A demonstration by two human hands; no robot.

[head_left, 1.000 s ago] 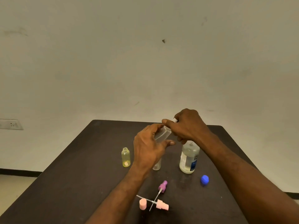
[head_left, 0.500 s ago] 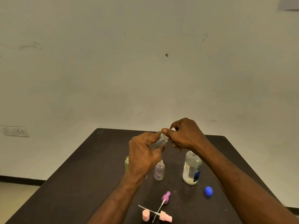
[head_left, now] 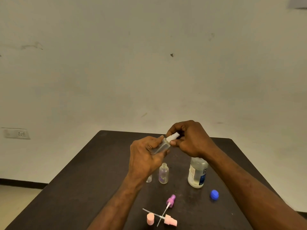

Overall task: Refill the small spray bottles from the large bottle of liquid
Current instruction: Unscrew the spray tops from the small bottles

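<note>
A small clear rectangular spray bottle (head_left: pixel 160 146) is gripped by the left hand (head_left: pixel 146 156) above the dark bench (head_left: pixel 86 176); its white cap (head_left: pixel 172 136) is pinched by the right hand (head_left: pixel 191 138). A large clear labelled bottle (head_left: pixel 197 173) stands uncapped before a plain scuffed wall (head_left: pixel 149 72).

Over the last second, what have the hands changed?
The right hand has drawn the white spray top clear of the clear bottle, which the left hand still grips, tilted. Large bottle, blue cap and pink pumps stay put.
</note>
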